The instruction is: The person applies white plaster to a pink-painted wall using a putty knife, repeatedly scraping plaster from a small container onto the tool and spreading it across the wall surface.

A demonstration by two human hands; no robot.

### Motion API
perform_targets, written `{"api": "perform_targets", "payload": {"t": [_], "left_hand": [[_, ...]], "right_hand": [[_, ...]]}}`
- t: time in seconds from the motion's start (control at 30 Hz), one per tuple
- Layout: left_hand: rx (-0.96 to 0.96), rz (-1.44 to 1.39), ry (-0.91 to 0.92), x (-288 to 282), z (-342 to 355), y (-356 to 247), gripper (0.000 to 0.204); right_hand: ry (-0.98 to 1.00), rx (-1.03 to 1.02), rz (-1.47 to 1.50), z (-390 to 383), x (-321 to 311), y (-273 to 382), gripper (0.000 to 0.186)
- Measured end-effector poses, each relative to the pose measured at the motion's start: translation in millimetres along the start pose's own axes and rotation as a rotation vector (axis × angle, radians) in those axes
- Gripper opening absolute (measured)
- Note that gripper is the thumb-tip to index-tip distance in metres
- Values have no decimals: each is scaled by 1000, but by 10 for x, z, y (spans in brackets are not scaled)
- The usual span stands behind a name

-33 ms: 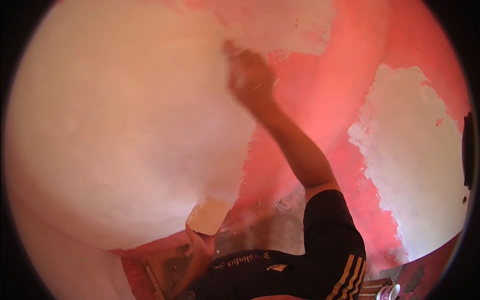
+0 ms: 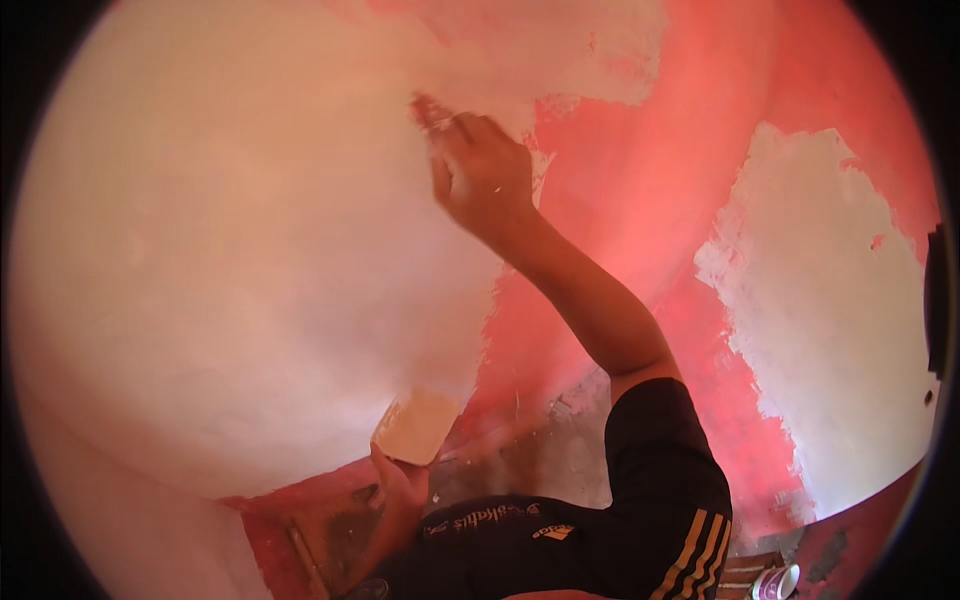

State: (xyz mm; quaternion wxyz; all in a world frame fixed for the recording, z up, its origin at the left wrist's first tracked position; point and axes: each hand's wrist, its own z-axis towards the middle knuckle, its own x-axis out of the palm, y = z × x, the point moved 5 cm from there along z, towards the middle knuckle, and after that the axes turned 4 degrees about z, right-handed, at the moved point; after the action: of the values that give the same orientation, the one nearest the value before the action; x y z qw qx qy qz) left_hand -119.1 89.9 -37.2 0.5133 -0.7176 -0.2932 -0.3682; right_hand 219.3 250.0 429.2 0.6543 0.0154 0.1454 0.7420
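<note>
My right hand (image 2: 487, 172) is raised against the wall, its fingers closed on a small reddish tool (image 2: 430, 112) smeared with white. Motion blurs the tool, and its exact kind is hard to make out. It meets the cream-coated part of the wall (image 2: 250, 230), close to where bare red wall begins. Low in front of my body, my left hand (image 2: 402, 492) grips a pale, rectangular, shallow tub (image 2: 415, 428) from below. Cream-coloured coating covers its upper face, and some of its far rim is smeared.
To the right, red wall (image 2: 620, 200) separates the large coated area from a second cream patch (image 2: 825, 300) with ragged edges. A stained floor (image 2: 540, 465) lies below. A wooden piece (image 2: 308, 560) is at lower left; a white-and-pink cup-like container (image 2: 777, 583) lies at lower right.
My right hand and its tool have moved left and slightly down across the coated wall. My left hand and the tub have stayed almost where they were.
</note>
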Motion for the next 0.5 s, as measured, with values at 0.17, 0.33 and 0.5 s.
{"api": "perform_targets", "payload": {"t": [0.17,0.33,0.5], "left_hand": [[-24,10,-30,108,-74,-98,65],[-70,28,-128,240,-105,-78,60],[26,60,-66,19,-50,-224,62]], "right_hand": [[-107,17,313,238,-382,-31,48],[-316,337,-149,860,-637,-1118,46],[-167,-360,236,-345,-193,1004,21]]}}
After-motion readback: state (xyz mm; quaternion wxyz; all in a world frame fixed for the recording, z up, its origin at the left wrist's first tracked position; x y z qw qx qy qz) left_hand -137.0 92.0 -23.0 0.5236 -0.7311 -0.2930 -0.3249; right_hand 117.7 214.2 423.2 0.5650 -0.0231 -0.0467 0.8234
